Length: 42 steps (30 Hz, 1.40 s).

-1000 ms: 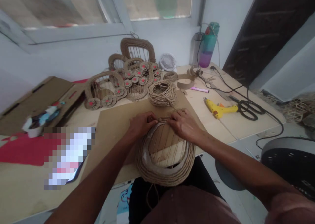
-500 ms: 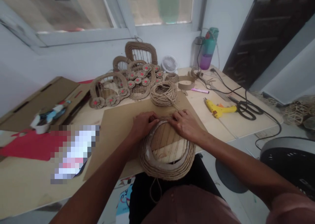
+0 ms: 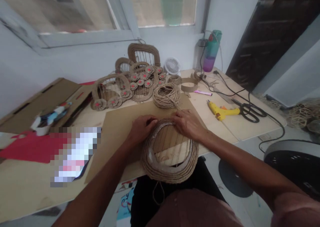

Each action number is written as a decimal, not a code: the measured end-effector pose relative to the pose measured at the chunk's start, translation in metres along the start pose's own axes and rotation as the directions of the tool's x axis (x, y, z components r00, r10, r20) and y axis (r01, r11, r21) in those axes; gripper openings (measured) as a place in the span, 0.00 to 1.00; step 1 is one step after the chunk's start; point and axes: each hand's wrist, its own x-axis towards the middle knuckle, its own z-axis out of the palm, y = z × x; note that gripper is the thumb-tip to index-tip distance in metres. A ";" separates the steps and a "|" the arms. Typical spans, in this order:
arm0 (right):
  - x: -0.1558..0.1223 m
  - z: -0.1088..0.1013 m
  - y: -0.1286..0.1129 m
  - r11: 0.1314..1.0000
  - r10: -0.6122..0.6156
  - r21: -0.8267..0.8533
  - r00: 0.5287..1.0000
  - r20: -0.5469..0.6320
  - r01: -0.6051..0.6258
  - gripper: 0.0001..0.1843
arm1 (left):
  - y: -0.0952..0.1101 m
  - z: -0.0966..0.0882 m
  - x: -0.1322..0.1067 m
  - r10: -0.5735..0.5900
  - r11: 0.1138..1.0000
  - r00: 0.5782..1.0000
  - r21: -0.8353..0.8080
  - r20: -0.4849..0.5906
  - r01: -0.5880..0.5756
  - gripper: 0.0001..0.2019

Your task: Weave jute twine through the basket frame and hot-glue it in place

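Observation:
An oval frame (image 3: 170, 177) wound with rows of jute twine rests over the table's front edge, its near end above my lap. Cords run lengthwise across its opening. My left hand (image 3: 143, 129) is closed at the far left of the rim, thumb and fingers pinching the twine rows. At the far right of the rim, my right hand (image 3: 187, 124) presses its bent fingers onto the twine. Just beyond both hands sits a coil of jute twine (image 3: 166, 95), with a strand leading toward my right hand. A loose loop of twine (image 3: 158, 193) hangs below the frame.
A brown board (image 3: 117, 127) lies under the work. To the right are a yellow glue gun (image 3: 222, 111), black-handled scissors (image 3: 250, 112) and a pink marker (image 3: 203, 93). Twine-wrapped frames with flowers (image 3: 143, 77), a small fan (image 3: 172, 66) and a bottle (image 3: 212, 50) stand behind.
My left hand has shifted slightly left and down along the rim. My right hand has moved a little left, its fingers now lower and closer together on the twine.

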 end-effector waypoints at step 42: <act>0.009 0.008 0.003 0.948 -0.227 -0.198 0.966 0.121 0.248 0.18 | -0.006 0.007 -0.025 0.061 0.997 0.996 0.042 -0.072 -0.058 0.14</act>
